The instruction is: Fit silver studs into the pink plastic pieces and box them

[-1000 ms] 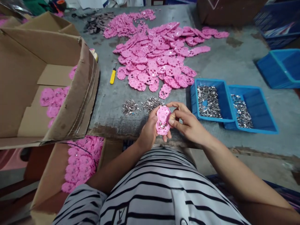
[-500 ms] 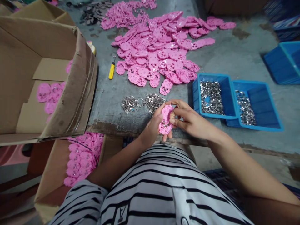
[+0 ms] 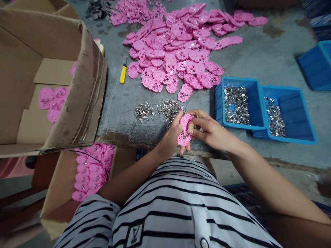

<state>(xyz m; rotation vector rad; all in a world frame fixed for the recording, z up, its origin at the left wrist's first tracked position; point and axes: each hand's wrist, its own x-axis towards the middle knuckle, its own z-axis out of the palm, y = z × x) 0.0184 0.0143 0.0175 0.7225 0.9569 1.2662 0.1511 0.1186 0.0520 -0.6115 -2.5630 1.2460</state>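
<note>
A pink plastic casing (image 3: 184, 132) with small metal pieces set in its lower half is held over the table's front edge. My left hand (image 3: 169, 137) grips it from the left, thumb on its face and fingertips showing below. At its right edge my right hand (image 3: 207, 130) is closed, thumb and forefinger pinched together against the casing; whatever is between them is too small to make out. Just beyond my hands lie a larger heap of small metal parts (image 3: 170, 110) and a smaller heap of metal parts (image 3: 143, 112).
A large pile of pink casings (image 3: 170, 51) covers the table's middle. A yellow screwdriver (image 3: 123, 74) lies left of it. Blue bins (image 3: 244, 125) (image 3: 297, 137) with metal parts stand right. On the left are a cardboard box (image 3: 90, 89) and a lower box (image 3: 54, 193) holding pink casings.
The view has shifted slightly, so the pile and bins sit a little differently in the picture. Both hands keep nearly the same hold; the casing is tilted slightly more.
</note>
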